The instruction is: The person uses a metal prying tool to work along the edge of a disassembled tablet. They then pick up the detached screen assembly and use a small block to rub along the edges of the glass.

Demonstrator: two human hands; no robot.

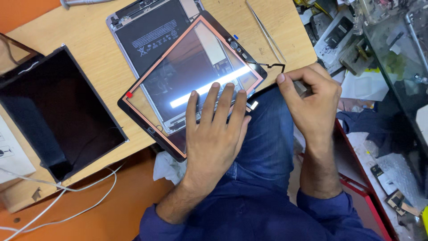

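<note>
Pressing flat with fingers spread, left hand [214,129] on glass tablet front panel [178,80] overhanging wooden table [102,67] edge, right hand [312,100] pinching small grey tool [302,87] beside panel's flex cable [274,67], opened tablet body [151,31] beneath

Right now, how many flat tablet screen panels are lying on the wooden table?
2: a black-framed glass panel with copper edging under the left hand, overhanging the open tablet body, and a dark display panel at the table's left. Others may lie outside the frame.
</note>
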